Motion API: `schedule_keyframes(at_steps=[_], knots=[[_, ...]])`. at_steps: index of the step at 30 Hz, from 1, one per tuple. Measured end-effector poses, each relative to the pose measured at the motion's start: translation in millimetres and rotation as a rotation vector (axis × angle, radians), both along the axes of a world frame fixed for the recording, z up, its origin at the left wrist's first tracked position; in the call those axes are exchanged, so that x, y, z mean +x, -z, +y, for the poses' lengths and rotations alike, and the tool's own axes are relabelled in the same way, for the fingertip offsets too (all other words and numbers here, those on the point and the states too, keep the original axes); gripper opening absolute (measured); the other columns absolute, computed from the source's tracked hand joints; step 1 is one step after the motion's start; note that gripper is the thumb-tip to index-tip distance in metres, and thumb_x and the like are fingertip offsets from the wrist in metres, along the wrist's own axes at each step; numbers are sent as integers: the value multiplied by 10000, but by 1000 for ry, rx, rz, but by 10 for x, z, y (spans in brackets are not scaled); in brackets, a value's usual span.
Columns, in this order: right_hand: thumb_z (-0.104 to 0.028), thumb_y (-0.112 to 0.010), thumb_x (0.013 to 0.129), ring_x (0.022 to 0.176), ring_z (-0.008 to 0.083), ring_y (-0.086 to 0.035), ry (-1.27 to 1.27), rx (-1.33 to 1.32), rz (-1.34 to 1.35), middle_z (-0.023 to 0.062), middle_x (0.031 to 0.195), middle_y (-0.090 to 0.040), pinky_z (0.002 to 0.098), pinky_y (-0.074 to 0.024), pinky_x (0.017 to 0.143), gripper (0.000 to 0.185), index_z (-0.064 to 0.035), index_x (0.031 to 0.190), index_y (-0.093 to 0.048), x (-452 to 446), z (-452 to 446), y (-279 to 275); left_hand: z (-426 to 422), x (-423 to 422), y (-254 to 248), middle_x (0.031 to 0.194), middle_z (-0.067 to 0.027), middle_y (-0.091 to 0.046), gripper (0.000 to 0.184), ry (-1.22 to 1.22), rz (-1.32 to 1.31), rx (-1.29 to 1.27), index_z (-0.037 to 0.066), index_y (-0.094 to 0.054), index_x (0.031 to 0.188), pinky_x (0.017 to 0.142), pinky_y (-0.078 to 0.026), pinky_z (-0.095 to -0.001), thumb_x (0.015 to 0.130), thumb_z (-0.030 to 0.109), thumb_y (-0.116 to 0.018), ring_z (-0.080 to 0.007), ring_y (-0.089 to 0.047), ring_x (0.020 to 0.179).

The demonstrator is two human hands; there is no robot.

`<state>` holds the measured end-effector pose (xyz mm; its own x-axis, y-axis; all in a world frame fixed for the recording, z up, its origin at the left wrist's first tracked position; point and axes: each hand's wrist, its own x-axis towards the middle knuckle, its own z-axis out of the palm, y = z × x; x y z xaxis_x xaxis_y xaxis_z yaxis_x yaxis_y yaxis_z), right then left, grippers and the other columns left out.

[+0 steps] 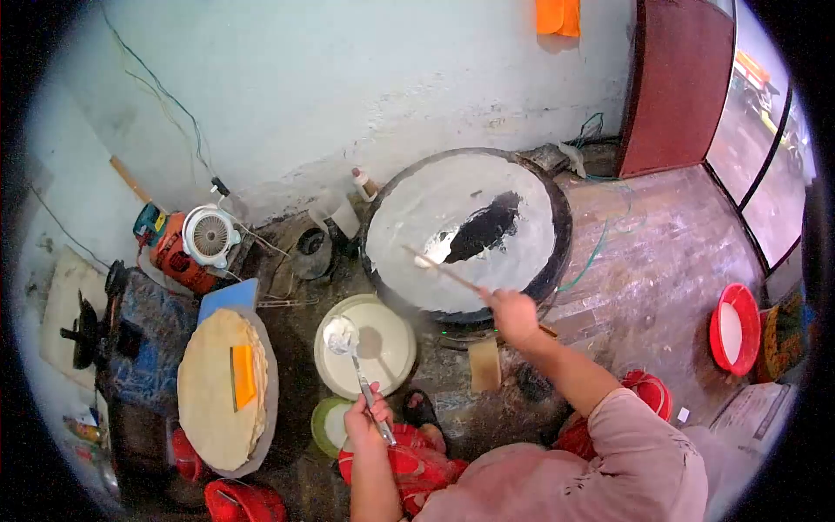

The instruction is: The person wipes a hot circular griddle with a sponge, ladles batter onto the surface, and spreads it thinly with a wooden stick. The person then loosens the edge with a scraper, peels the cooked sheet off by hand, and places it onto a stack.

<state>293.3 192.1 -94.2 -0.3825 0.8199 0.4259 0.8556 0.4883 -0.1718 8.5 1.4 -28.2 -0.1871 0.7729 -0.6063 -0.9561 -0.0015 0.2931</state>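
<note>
My right hand is closed around the thin handle of a wooden spreader. The spreader's far end rests in white batter on a large round griddle. Most of the griddle is coated, with a bare black patch right of centre. My left hand grips a metal ladle. Its batter-covered bowl is above a white tub, which stands just left of the griddle.
To the left, a stack of flatbreads bears a yellow scraper. Behind it sit an orange machine with a white blower. A green tub is near my left knee. A red basin stands far right; a green cord crosses the floor.
</note>
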Motion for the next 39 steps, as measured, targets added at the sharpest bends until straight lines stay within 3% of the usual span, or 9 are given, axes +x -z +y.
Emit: schedule_keyframes(at_steps=[6, 10, 14, 16, 21, 22, 26, 34, 39], knots=[[-98, -498, 749, 681, 274, -589, 203, -75, -85, 81, 798, -584, 387, -455, 544, 414, -114, 1162, -526, 106, 194, 86, -40, -29, 46, 738, -78, -471, 320, 11, 1, -9, -69, -477, 1059, 436, -345, -233, 934, 191, -338, -121, -406, 524], [-88, -546, 700, 650, 294, -576, 179, -194, 235, 84, 755, -557, 398, -455, 536, 434, -156, 1129, -550, 79, 110, 15, -37, -39, 70, 704, -62, -447, 339, 13, -55, 48, -98, -443, 1112, 429, -346, -237, 927, 177, -375, -118, -410, 525], [-54, -512, 705, 709, 274, -596, 33, -155, -69, 108, 818, -586, 403, -473, 575, 480, -176, 1169, -528, 243, 29, 46, -12, -26, 46, 718, -65, -466, 344, 0, -50, 16, -100, -455, 1104, 424, -339, -230, 929, 183, -369, -113, -409, 517], [-63, -517, 720, 705, 280, -591, 228, -133, -67, 98, 778, -571, 403, -474, 585, 449, -176, 1154, -533, 451, 246, -45, -21, -27, 52, 727, -70, -477, 349, 3, -57, 24, -103, -459, 1101, 424, -342, -231, 929, 186, -370, -113, -410, 515], [-90, -551, 692, 714, 296, -589, 366, -384, 401, 103, 798, -563, 421, -480, 636, 464, -183, 1146, -552, 412, 374, 62, -8, -43, 67, 740, -74, -485, 354, 5, -18, -17, -99, -465, 1105, 420, -354, -236, 926, 193, -375, -113, -418, 519], [-95, -539, 683, 732, 286, -590, 286, -201, 409, 101, 795, -560, 409, -482, 653, 448, -177, 1122, -567, 337, 196, 127, 4, -34, 53, 740, -74, -485, 354, 9, -17, -16, -99, -465, 1105, 420, -354, -236, 926, 193, -375, -113, -418, 519], [-64, -528, 689, 737, 291, -581, 166, -212, 20, 95, 781, -550, 412, -480, 635, 459, -206, 1123, -563, 539, 111, 53, -14, -6, 11, 744, -80, -474, 321, 17, -45, -5, -64, -475, 1080, 430, -350, -233, 930, 198, -365, -127, -406, 517], [-36, -496, 718, 755, 332, -595, 399, -228, 342, 124, 848, -604, 429, -476, 652, 404, -155, 1098, -564, 618, 384, 9, 26, 20, -10, 731, -70, -462, 312, -11, -86, -26, -66, -475, 1077, 415, -349, -233, 929, 184, -359, -124, -404, 508], [-52, -549, 697, 724, 304, -581, 470, -192, 34, 105, 864, -552, 417, -472, 612, 444, -122, 1134, -525, 907, 512, 68, 52, 112, -99, 695, -56, -452, 310, -10, -9, -66, -66, -477, 1068, 412, -348, -227, 927, 185, -361, -116, -399, 495]])
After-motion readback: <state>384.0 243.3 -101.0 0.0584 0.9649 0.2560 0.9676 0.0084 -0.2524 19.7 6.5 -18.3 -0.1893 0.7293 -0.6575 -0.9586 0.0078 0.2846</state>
